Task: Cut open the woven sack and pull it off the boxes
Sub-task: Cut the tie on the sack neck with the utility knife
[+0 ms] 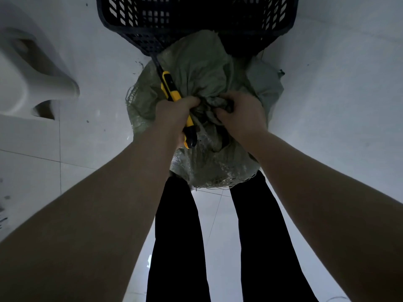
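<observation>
The sack (202, 88) stands on the floor (327, 105), 6 o'clock of the basket (196, 18). Its bunched neck is gripped by both hands; the left hand (174, 114) also clasps the knife (172, 90). A slip could cut the right hand (242, 114).

Grey-green woven sack (196, 68), crumpled and bulging, standing on pale floor, top bunched tight, frayed lower edge

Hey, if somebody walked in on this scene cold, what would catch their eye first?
Probably the yellow utility knife, bright against the dim scene, gripped in the left hand at centre frame. Both that hand and the right hand clutch the bunched top of a green woven sack standing on the pale tiled floor. Just beyond the sack sits a black plastic crate.
</observation>
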